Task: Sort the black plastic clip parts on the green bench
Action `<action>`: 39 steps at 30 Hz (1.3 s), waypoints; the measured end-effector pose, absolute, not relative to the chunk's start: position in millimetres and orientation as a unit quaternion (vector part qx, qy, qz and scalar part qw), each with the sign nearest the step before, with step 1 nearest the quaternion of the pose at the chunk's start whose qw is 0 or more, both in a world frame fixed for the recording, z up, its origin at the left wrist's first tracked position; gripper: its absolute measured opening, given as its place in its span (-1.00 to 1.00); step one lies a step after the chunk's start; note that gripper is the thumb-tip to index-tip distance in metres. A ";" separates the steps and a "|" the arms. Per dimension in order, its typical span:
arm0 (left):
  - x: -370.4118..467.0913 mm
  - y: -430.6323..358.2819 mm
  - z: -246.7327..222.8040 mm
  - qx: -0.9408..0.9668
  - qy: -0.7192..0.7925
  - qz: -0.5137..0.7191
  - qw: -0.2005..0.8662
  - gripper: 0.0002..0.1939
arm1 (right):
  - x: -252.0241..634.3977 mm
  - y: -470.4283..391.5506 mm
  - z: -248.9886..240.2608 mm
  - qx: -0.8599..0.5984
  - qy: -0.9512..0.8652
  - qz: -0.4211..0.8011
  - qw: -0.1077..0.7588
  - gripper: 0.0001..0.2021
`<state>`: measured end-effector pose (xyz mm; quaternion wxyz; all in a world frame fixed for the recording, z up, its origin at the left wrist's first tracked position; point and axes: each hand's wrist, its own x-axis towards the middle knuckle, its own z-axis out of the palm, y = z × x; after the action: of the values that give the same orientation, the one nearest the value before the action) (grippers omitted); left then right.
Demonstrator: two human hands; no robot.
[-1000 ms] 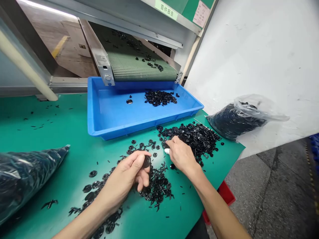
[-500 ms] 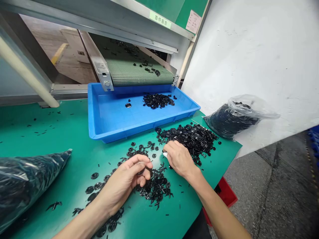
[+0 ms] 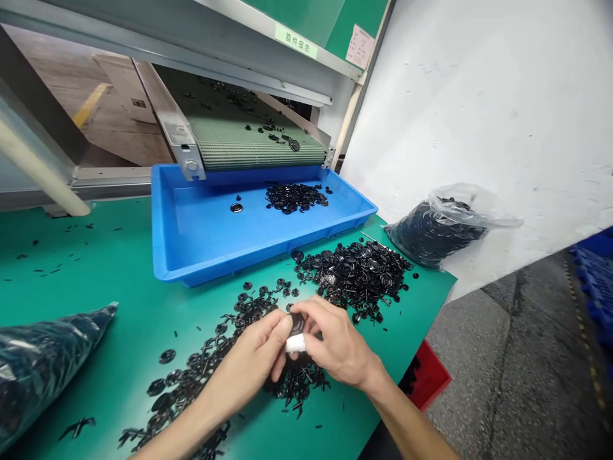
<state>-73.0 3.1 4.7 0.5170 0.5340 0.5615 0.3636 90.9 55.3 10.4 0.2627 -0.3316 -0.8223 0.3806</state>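
Both hands meet above the green table, around a small round black plastic disc (image 3: 297, 324). My left hand (image 3: 265, 342) pinches the disc between thumb and fingers. My right hand (image 3: 338, 342) closes on its other side, index finger at the upper edge. A white wrap (image 3: 295, 344) covers what looks like my right thumb tip and partly hides the disc. Beneath the hands lies a heap of small black branched pieces (image 3: 299, 383). Behind the right hand is a larger pile of mixed black parts (image 3: 361, 268).
A blue tray (image 3: 211, 268) holding black parts sits under the end of a green conveyor belt (image 3: 263, 153). Filled clear bags stand at right (image 3: 433, 230) and lie at left (image 3: 43, 364). More black discs (image 3: 163, 402) spread leftward. A red bin (image 3: 431, 377) is below the table edge.
My right hand has moved from the large pile, left and toward me, to the disc in my left hand. My left hand has turned, bringing the disc up between the hands. The view has shifted slightly.
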 end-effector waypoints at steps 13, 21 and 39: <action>-63.7 2.7 10.9 0.453 0.539 0.390 0.593 -0.49 | 86.8 59.1 5.8 -0.372 -0.730 0.499 0.282 -0.76; -69.4 9.2 6.2 0.322 0.505 0.489 0.634 -0.71 | 89.7 132.1 18.0 -0.472 -0.871 0.080 0.114 -0.69; -67.8 9.8 4.1 0.258 0.450 0.502 0.692 -0.77 | 93.3 127.5 3.3 -0.445 -0.880 0.106 0.128 -0.68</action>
<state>-67.8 9.8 4.1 0.6916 0.2585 0.4503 0.5021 93.3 127.5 3.3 0.1281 -0.4449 -0.8800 0.1062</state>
